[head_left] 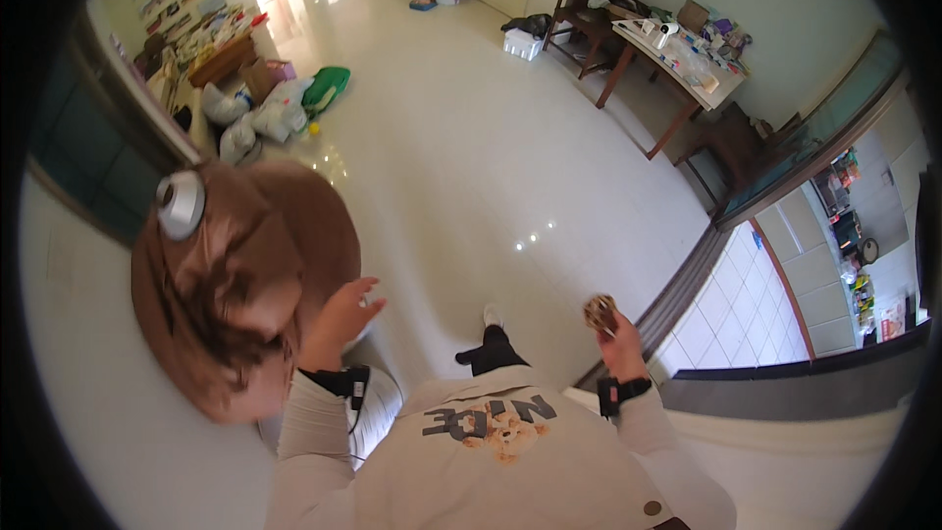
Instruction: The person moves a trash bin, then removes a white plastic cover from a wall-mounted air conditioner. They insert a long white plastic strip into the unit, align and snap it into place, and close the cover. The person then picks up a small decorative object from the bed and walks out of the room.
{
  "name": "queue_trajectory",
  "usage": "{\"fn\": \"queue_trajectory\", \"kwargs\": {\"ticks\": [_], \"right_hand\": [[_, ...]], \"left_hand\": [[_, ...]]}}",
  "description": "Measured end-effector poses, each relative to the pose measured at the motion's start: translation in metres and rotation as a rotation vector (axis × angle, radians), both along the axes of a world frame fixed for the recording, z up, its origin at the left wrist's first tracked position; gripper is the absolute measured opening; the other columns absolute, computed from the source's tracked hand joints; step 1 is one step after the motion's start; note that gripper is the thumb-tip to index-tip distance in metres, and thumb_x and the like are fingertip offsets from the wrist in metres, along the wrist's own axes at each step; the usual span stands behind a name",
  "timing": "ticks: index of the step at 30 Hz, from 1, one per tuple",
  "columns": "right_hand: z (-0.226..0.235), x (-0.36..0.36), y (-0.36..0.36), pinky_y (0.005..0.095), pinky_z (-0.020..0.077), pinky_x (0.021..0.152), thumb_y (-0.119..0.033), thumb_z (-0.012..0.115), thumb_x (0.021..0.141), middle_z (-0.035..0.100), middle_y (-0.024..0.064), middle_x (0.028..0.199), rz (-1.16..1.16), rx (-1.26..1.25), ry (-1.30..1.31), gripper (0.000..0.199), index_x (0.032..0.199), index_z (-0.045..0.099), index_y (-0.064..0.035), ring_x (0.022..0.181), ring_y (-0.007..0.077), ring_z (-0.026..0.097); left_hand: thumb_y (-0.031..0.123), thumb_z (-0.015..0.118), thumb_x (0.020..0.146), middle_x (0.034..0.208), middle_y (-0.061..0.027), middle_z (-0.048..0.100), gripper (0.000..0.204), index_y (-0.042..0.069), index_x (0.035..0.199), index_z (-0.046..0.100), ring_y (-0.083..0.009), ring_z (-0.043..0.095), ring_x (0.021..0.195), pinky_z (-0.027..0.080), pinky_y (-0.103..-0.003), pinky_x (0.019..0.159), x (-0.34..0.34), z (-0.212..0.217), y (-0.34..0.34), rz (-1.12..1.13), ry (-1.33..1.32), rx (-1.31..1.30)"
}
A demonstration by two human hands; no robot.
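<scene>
My left hand [343, 312] is raised with its fingers spread, touching the side of a large brown plush toy [235, 285] that fills the left of the view. The toy has a round silver eye [181, 204] and dark shaggy fur lower down. My right hand [616, 334] is closed on a small round brownish object [599, 311], held up at the right; what it is stays unclear. Both wrists wear black bands. Below, my cream sweatshirt [491, 461] with a bear print shows, and one black-trousered leg with a white shoe [492, 316].
A glossy white tiled floor [471, 137] stretches ahead. Bags and boxes [265, 108] lie at the left wall. A wooden table [677, 59] with clutter and a dark chair [587, 0] stand far right. A glass partition and tiled wall [785, 265] run along the right.
</scene>
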State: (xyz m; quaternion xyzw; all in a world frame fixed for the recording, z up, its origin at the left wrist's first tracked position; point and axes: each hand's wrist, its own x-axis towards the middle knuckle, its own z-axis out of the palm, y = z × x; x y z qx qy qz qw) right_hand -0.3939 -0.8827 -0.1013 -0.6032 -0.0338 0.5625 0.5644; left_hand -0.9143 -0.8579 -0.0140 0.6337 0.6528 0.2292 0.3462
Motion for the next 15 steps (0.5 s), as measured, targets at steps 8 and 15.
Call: {"fn": "queue_trajectory", "kwargs": {"ticks": [8,15], "right_hand": [[-0.073,0.077,0.263,0.0276,0.0393,0.042,-0.025,0.056,0.089,0.061,0.0020,0.071,0.215,-0.234,-0.432,0.018,0.092,0.062,-0.0085,0.054,0.0139,0.055],[-0.077,0.012,0.629,0.0296,0.0476,0.057,-0.036,0.058,0.086,0.062,0.0038,0.076,0.608,-0.065,-0.688,0.033,0.095,0.064,-0.0043,0.068,0.0140,0.058]], "left_hand": [[0.032,0.059,0.085,0.116,-0.0177,0.060,0.042,0.006,0.119,0.058,-0.0355,0.057,0.105,0.046,-0.040,0.090,-0.032,-0.181,0.249,0.135,0.163,-0.229],[0.029,0.046,0.081,0.102,-0.0216,0.063,0.033,0.008,0.096,0.068,-0.0372,0.061,0.095,0.049,-0.046,0.079,-0.074,-0.250,0.273,-0.405,0.490,-0.695]]}}
